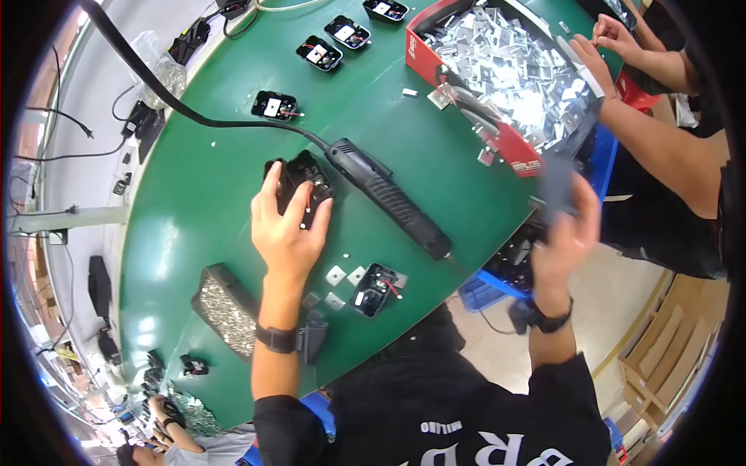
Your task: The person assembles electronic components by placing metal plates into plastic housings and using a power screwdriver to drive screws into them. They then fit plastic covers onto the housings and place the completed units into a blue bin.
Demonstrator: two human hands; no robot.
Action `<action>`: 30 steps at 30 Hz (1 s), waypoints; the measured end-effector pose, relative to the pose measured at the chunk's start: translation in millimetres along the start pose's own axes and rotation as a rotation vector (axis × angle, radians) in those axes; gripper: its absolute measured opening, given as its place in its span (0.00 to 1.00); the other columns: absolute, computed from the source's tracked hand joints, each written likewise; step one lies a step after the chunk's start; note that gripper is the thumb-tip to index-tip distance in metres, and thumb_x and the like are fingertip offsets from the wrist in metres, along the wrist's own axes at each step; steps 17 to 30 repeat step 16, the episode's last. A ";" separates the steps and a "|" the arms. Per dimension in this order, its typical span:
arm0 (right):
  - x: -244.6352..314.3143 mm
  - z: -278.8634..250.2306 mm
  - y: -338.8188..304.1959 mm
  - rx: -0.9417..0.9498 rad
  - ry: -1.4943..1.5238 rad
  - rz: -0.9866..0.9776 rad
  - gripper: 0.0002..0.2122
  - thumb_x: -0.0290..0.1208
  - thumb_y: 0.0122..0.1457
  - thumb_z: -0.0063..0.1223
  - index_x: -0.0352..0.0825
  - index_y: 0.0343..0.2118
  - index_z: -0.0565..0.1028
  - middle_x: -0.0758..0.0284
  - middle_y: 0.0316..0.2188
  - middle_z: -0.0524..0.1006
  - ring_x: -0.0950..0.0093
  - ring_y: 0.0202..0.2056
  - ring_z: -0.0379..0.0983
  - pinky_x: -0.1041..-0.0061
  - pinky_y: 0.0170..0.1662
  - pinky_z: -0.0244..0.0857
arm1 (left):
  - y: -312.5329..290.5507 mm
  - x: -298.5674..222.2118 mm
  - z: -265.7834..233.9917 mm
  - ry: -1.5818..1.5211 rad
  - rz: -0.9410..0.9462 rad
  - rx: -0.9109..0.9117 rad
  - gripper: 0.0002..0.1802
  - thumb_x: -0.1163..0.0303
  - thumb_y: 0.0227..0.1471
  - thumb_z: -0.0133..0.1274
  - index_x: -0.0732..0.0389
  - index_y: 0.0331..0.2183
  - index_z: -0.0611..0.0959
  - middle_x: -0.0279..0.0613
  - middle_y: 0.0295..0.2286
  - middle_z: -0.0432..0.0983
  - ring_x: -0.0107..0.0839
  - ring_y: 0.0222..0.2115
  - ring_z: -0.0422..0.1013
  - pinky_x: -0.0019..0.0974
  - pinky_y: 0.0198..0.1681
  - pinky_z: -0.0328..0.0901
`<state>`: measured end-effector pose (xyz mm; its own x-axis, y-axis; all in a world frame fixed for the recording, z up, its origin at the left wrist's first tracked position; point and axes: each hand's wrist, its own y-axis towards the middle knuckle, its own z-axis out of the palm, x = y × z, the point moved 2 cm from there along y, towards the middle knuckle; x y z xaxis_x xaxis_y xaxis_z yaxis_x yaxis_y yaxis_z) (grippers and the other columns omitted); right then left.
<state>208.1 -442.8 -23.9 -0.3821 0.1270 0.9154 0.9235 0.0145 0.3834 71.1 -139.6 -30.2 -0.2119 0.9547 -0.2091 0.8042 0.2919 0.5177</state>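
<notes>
Black sleeves and two wristbands fill the lower edge; from there both forearms rise. Left hand (286,225) lies on the green table (194,194), fingers spread and curled round a black housing (305,182), thumb on its left edge, so it grips the part loosely against the top. Just right of that housing, touching or nearly so, rests a black power screwdriver (392,203), its cable running off to the upper left. Right hand (571,233) is raised off the table's edge and blurred; it seems to pinch a dark flat piece, but I cannot tell for sure.

Near the left wrist lie small silver plates (336,275), a second open housing (376,289) and a grey tray of screws (227,309). Farther up stand more housings in a row (320,53). A red bin (513,151) of silver plates sits at the upper right, white lettering on its wall; another person's hands (606,39) work beside it.

Judging risk: the loose hold could let the housing slide, and the driver lying so near might roll into it or snag its red wires.
</notes>
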 end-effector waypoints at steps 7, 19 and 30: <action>-143.7 -111.2 -47.2 -0.416 -0.104 0.492 0.18 0.36 0.63 0.52 0.30 0.51 0.72 0.64 0.45 0.76 0.75 0.44 0.71 0.75 0.46 0.66 | -10.5 -51.6 -46.9 -0.290 -0.088 -0.053 0.16 0.80 0.41 0.58 0.69 0.38 0.83 0.57 0.52 0.67 0.47 0.47 0.70 0.43 0.49 0.67; -254.5 -130.5 34.2 -0.169 -0.444 0.501 0.27 0.44 0.51 0.65 0.36 0.53 0.74 0.57 0.50 0.76 0.61 0.51 0.71 0.67 0.57 0.61 | -89.9 -226.6 38.2 -0.837 0.441 0.541 0.28 0.51 0.35 0.68 0.55 0.39 0.81 0.49 0.56 0.66 0.44 0.46 0.71 0.41 0.45 0.67; -254.5 -130.5 34.2 -0.169 -0.444 0.501 0.27 0.44 0.51 0.65 0.36 0.53 0.74 0.57 0.50 0.76 0.61 0.51 0.71 0.67 0.57 0.61 | -89.9 -226.6 38.2 -0.837 0.441 0.541 0.28 0.51 0.35 0.68 0.55 0.39 0.81 0.49 0.56 0.66 0.44 0.46 0.71 0.41 0.45 0.67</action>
